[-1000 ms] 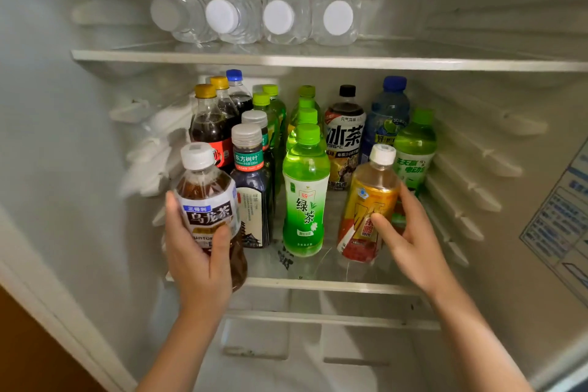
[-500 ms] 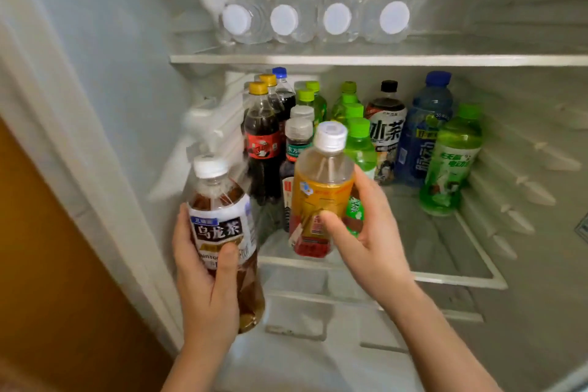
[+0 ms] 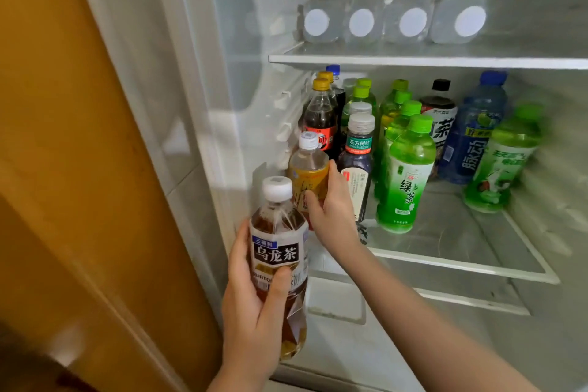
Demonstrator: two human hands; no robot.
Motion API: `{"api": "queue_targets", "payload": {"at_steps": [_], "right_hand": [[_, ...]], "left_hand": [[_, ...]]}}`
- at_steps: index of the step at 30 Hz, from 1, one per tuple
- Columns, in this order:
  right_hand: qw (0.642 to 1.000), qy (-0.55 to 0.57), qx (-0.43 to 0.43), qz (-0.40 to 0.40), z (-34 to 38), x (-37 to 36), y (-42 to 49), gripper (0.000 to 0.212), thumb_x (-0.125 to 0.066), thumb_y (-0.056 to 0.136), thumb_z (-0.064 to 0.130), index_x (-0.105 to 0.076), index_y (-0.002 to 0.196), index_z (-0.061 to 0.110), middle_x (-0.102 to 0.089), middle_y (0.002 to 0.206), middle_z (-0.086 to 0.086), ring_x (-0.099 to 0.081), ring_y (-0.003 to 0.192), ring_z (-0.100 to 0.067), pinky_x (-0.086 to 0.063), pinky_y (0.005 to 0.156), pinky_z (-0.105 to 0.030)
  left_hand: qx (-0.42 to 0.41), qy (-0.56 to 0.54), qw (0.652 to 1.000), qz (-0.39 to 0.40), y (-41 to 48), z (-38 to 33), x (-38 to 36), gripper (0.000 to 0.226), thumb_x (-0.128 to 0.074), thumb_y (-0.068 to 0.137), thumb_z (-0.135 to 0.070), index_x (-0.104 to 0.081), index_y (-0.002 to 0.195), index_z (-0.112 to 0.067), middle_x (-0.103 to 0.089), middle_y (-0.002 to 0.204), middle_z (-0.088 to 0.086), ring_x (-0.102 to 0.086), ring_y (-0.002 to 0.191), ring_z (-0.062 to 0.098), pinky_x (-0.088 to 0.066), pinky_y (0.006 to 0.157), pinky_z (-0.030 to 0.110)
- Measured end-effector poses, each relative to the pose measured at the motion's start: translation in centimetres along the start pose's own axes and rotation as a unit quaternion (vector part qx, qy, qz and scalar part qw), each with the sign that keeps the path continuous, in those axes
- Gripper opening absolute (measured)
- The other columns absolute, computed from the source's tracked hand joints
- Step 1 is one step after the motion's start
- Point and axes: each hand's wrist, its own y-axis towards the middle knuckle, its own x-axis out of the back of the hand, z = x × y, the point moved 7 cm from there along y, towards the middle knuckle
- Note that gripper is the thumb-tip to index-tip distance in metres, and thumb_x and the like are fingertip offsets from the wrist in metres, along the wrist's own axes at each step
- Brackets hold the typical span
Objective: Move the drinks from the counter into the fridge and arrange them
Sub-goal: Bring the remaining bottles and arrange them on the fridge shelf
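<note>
My left hand (image 3: 254,305) grips a brown oolong tea bottle (image 3: 280,251) with a white cap, held upright in front of the open fridge, below the middle shelf. My right hand (image 3: 334,210) grips a yellow-labelled tea bottle (image 3: 307,169) with a white cap at the front left corner of the middle shelf (image 3: 445,261), in front of the cola bottles (image 3: 319,118). Whether its base touches the shelf is hidden. A dark tea bottle (image 3: 358,162) and a green tea bottle (image 3: 405,175) stand just to its right.
Several more green, blue and black-capped bottles fill the back of the middle shelf. Water bottles (image 3: 410,22) lie on their sides on the upper shelf (image 3: 413,59). The fridge's left wall (image 3: 229,89) and an orange-brown panel (image 3: 79,169) are at left.
My right hand has carried the yellow-labelled bottle from the shelf's middle front over to its left front corner. The view has swung left. My left hand still holds the oolong tea.
</note>
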Motion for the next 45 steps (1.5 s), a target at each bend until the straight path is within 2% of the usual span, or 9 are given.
{"api": "queue_targets", "payload": {"at_steps": [7,10,14,16,19,29,34,38,45], "right_hand": [[0.997,0.046,-0.055,-0.009,-0.4,-0.8,0.1,0.064,-0.045,0.093,0.007,-0.015,0.150,0.011,-0.034,0.150,-0.006,-0.034,0.137,-0.020,-0.029,0.114,-0.036],[0.998,0.019,-0.045,-0.046,-0.2,-0.6,-1.0,0.066,-0.048,0.093,0.009,-0.016,0.151,0.012,-0.032,0.152,-0.006,-0.031,0.138,-0.017,-0.023,0.111,-0.018],[0.987,-0.057,0.056,-0.141,0.6,0.4,-4.0,0.042,-0.059,0.086,0.002,-0.053,0.128,0.005,-0.053,0.129,-0.011,-0.050,0.120,-0.021,-0.039,0.102,-0.025],[0.993,-0.083,0.056,-0.064,-0.1,-0.8,-4.3,0.034,-0.059,0.087,0.002,-0.062,0.120,0.008,-0.060,0.115,-0.008,-0.058,0.103,-0.022,-0.048,0.089,-0.030],[0.992,-0.102,0.013,0.072,-1.8,-2.9,-3.9,0.041,-0.057,0.091,0.012,-0.056,0.131,0.018,-0.061,0.123,-0.004,-0.057,0.109,-0.019,-0.042,0.090,-0.023],[0.982,-0.135,-0.028,0.131,-3.2,-4.2,-1.2,0.044,-0.059,0.089,0.020,-0.053,0.133,0.019,-0.058,0.128,-0.003,-0.054,0.115,-0.017,-0.041,0.095,-0.026],[0.989,-0.063,-0.054,0.123,-2.9,-2.5,-2.2,0.039,-0.060,0.089,0.012,-0.057,0.128,0.014,-0.060,0.124,-0.001,-0.055,0.111,-0.013,-0.046,0.096,-0.026],[0.994,0.051,-0.085,0.053,-2.8,1.7,-3.9,0.022,-0.053,0.093,0.008,-0.063,0.111,0.015,-0.066,0.102,0.005,-0.061,0.087,-0.002,-0.047,0.076,-0.010],[0.966,0.221,-0.133,-0.019,-2.1,10.2,-5.8,0.020,-0.051,0.097,0.022,-0.066,0.107,0.016,-0.071,0.092,0.003,-0.067,0.085,-0.011,-0.051,0.072,-0.019]], "left_hand": [[-0.003,-0.016,1.000,0.005,-0.3,0.2,0.3,0.065,-0.053,0.082,-0.055,-0.029,0.142,-0.044,-0.049,0.134,-0.027,-0.051,0.121,-0.003,-0.044,0.088,0.008],[-0.002,-0.033,0.999,0.007,-0.3,0.2,0.4,0.066,-0.054,0.083,-0.055,-0.030,0.143,-0.042,-0.049,0.135,-0.025,-0.051,0.122,-0.001,-0.045,0.090,0.011],[-0.006,-0.031,0.999,0.016,-0.2,0.2,0.6,0.070,-0.054,0.083,-0.059,-0.029,0.145,-0.037,-0.048,0.137,-0.023,-0.050,0.125,0.002,-0.046,0.095,0.017],[-0.005,-0.023,1.000,0.018,-0.3,0.3,0.7,0.071,-0.053,0.083,-0.061,-0.028,0.145,-0.036,-0.048,0.138,-0.022,-0.048,0.126,0.002,-0.046,0.099,0.022],[-0.007,-0.008,1.000,0.018,-0.3,0.5,0.8,0.068,-0.052,0.085,-0.059,-0.028,0.145,-0.036,-0.047,0.138,-0.022,-0.047,0.127,0.003,-0.046,0.101,0.031],[-0.016,-0.010,0.999,0.033,-0.2,0.2,0.7,0.064,-0.050,0.086,-0.050,-0.027,0.144,-0.038,-0.046,0.138,-0.024,-0.047,0.127,0.002,-0.045,0.098,0.018],[-0.022,-0.011,0.999,0.040,0.0,0.3,0.1,0.061,-0.051,0.085,-0.051,-0.028,0.142,-0.043,-0.048,0.136,-0.024,-0.049,0.125,0.002,-0.046,0.094,0.014],[-0.020,-0.018,0.999,0.048,0.5,0.5,-1.1,0.061,-0.052,0.082,-0.062,-0.030,0.138,-0.052,-0.047,0.136,-0.025,-0.049,0.125,0.001,-0.045,0.096,0.015],[-0.012,-0.040,0.991,0.123,1.7,1.1,-6.7,0.061,-0.056,0.080,-0.057,-0.027,0.134,-0.062,-0.045,0.137,-0.031,-0.047,0.125,-0.005,-0.043,0.097,0.023]]}}
